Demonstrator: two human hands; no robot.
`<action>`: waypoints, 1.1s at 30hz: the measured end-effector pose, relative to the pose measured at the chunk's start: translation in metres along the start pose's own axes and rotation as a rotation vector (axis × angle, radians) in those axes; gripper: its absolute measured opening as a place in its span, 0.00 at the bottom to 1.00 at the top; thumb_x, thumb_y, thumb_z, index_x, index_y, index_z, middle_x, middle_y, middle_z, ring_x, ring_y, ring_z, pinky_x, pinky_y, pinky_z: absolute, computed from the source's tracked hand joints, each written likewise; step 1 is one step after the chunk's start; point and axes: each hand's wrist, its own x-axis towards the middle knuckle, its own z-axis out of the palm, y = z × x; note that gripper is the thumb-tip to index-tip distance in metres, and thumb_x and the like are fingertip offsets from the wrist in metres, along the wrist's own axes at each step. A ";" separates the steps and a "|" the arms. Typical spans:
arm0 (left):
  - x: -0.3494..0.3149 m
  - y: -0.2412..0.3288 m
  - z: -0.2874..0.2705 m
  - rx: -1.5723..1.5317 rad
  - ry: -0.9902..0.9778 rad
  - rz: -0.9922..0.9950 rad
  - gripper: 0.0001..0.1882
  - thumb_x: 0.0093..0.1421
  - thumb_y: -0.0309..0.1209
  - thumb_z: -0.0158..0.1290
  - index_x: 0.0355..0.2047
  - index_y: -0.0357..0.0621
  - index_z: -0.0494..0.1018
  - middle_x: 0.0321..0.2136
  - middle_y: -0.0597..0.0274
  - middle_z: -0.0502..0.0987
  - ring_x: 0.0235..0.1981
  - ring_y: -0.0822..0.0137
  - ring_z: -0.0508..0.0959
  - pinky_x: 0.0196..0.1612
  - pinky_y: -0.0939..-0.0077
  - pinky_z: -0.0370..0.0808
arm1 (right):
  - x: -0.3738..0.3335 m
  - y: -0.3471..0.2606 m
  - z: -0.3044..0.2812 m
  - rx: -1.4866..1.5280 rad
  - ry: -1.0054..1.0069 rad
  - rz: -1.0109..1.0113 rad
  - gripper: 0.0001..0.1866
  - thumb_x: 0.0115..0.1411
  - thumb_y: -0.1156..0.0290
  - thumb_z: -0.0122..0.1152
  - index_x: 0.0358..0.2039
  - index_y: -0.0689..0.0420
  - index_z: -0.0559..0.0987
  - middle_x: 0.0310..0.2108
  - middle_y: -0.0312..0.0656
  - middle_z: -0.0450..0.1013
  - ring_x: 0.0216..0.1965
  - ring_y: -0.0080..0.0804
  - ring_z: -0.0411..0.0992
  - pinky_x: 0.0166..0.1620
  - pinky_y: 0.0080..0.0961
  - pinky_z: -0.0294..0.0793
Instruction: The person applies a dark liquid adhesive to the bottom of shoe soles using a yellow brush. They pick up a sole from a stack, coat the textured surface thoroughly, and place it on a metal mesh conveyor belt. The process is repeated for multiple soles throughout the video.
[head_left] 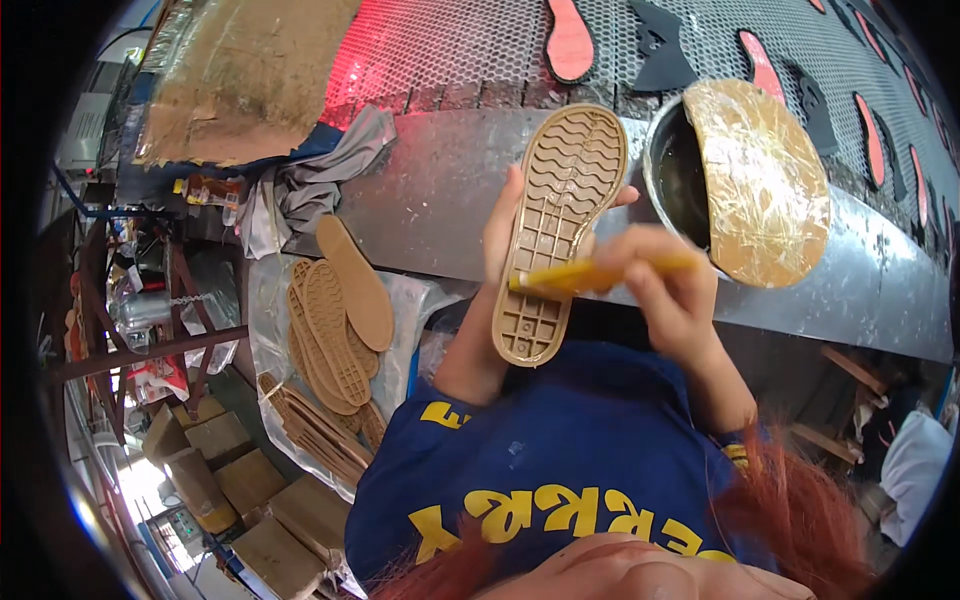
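In front of my chest, my left hand (499, 238) grips a tan shoe sole (552, 225) from below and along its sides. The sole's inner face, with wavy ridges and a square grid, is turned up and looks wet and shiny. My right hand (672, 300), slightly blurred, is closed around a yellow brush (590, 274). The pale tip of this brush touches the grid toward the sole's near end; its bristles are hard to make out. Just right of the sole, a metal bowl (652, 170) with dark contents is partly covered by a tape-wrapped cardboard piece (768, 185).
A metal ledge (450, 190) fronts a mesh conveyor (455, 50) carrying pink insoles (570, 45) and black cut pieces (660, 50). More tan soles (335, 320) lie on a plastic-covered surface at left. Grey cloth (330, 170), a cardboard sheet (240, 80) and cardboard boxes (245, 475) are also there.
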 end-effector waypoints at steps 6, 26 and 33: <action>0.001 -0.006 0.004 0.120 0.111 0.035 0.39 0.64 0.59 0.29 0.62 0.37 0.49 0.52 0.25 0.62 0.17 0.63 0.76 0.17 0.74 0.79 | 0.003 0.000 0.000 -0.434 0.063 -0.235 0.12 0.49 0.79 0.61 0.36 0.60 0.77 0.31 0.42 0.74 0.26 0.34 0.72 0.28 0.24 0.69; 0.100 0.161 -0.074 0.521 0.302 0.752 0.31 0.67 0.50 0.31 0.61 0.38 0.55 0.54 0.44 0.65 0.49 0.53 0.72 0.46 0.57 0.74 | -0.048 -0.020 -0.041 -0.011 0.609 -0.143 0.11 0.66 0.68 0.47 0.43 0.63 0.71 0.38 0.46 0.70 0.31 0.32 0.70 0.30 0.26 0.70; 0.045 0.131 -0.081 0.753 0.586 0.491 0.37 0.63 0.48 0.44 0.65 0.41 0.47 0.62 0.44 0.53 0.59 0.43 0.61 0.59 0.51 0.61 | -0.053 -0.018 -0.044 -0.036 0.615 -0.143 0.11 0.66 0.69 0.47 0.42 0.63 0.71 0.38 0.46 0.70 0.32 0.32 0.71 0.30 0.25 0.71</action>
